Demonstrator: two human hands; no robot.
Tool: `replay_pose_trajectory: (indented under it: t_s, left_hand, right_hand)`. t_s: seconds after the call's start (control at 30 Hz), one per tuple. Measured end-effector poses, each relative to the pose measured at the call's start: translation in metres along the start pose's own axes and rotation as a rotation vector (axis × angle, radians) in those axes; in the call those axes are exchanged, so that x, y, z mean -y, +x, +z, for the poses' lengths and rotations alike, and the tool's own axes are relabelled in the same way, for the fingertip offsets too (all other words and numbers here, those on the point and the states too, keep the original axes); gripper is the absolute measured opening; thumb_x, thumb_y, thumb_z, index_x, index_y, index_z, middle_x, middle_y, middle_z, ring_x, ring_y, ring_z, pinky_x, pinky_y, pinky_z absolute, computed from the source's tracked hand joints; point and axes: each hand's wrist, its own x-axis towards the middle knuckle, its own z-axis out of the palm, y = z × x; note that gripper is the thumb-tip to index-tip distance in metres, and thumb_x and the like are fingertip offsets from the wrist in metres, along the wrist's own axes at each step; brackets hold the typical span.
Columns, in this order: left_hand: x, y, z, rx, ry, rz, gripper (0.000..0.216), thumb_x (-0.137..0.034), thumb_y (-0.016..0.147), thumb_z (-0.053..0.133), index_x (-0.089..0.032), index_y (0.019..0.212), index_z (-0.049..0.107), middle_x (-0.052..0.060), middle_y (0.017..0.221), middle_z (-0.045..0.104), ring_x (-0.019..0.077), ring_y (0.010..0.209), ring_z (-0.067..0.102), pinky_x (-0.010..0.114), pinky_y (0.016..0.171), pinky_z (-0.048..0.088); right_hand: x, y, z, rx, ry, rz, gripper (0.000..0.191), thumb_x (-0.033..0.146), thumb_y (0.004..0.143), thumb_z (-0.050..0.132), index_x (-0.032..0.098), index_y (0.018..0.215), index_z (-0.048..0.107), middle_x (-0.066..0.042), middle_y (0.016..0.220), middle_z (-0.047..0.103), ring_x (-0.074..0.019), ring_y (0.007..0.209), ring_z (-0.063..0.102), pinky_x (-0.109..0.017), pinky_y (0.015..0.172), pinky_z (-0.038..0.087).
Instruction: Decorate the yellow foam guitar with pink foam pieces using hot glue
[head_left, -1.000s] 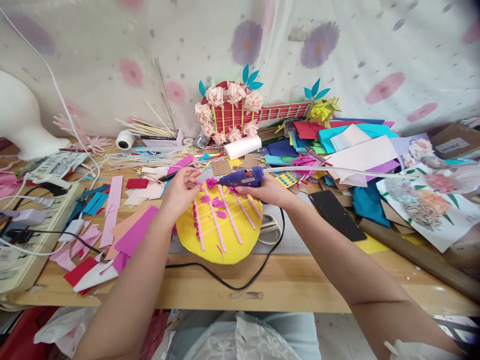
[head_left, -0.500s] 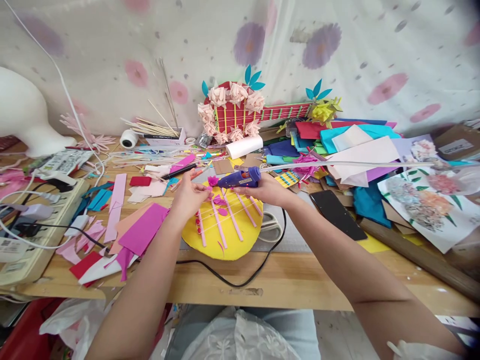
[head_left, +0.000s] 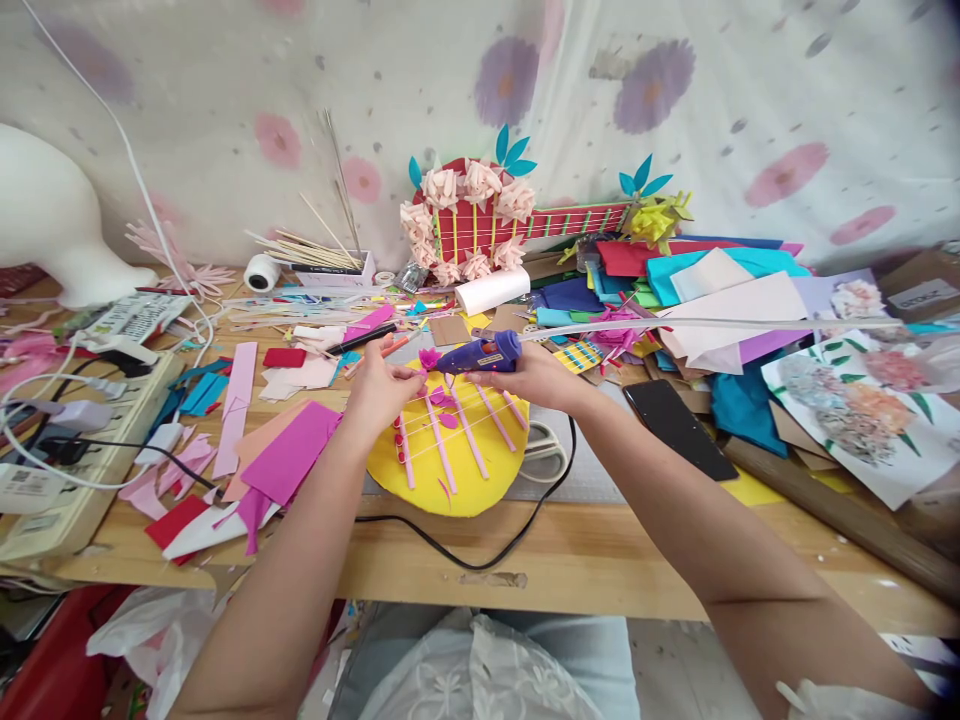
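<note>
My left hand [head_left: 384,388] is closed in a pinch on a small magenta paper flower [head_left: 430,357], its lower part hidden by the fingers. A purple glue gun [head_left: 476,355] lies in the grip of my right hand [head_left: 536,375], its nozzle pointing left, right at the flower. Out of its back a long clear glue stick [head_left: 712,323] runs to the right. Below both hands lies a round yellow board [head_left: 465,490] with pale pink strips and thin white strings across it. Loose magenta petals [head_left: 442,398] rest on the board, and red beads [head_left: 400,440] line its left side.
Black cord [head_left: 465,567] loops along the table's front edge. Scissors [head_left: 546,455] lie beside the board, with a black phone [head_left: 679,430] farther right. Behind stands a red paper guitar [head_left: 480,225] with pale roses. A power strip [head_left: 97,450] and paper scraps [head_left: 292,450] occupy the left.
The whole view has shifted slightly. Both hands keep their grips, and the nozzle stays close to the magenta flower; the fingers of my left hand have turned a little.
</note>
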Motion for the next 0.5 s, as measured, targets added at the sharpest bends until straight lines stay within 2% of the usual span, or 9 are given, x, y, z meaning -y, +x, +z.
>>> replay_pose_trajectory:
  t_s: [0.13, 0.5]
  left_hand:
    - [-0.0009, -0.0001, 0.0016, -0.071, -0.142, -0.062, 0.07, -0.017, 0.068, 0.071, -0.02, 0.127, 0.032, 0.001, 0.075, 0.068, 0.0188, 0.065, 0.07, 0.033, 0.069, 0.055]
    - [-0.0068, -0.0019, 0.0028, -0.063, -0.195, -0.069, 0.072, -0.018, 0.067, 0.072, -0.018, 0.127, 0.033, 0.0, 0.071, 0.067, 0.0194, 0.063, 0.069, 0.036, 0.07, 0.056]
  right_hand:
    - [0.0007, -0.0003, 0.0002, -0.01, -0.011, -0.007, 0.039, 0.049, 0.078, 0.063, 0.02, 0.103, 0.07, -0.005, 0.093, 0.071, -0.0209, 0.086, 0.063, -0.027, 0.072, 0.045]
    - [0.0028, 0.001, 0.0, -0.026, -0.009, -0.05, 0.038, 0.049, 0.079, 0.063, 0.02, 0.101, 0.07, -0.003, 0.087, 0.071, -0.0187, 0.081, 0.062, -0.026, 0.07, 0.044]
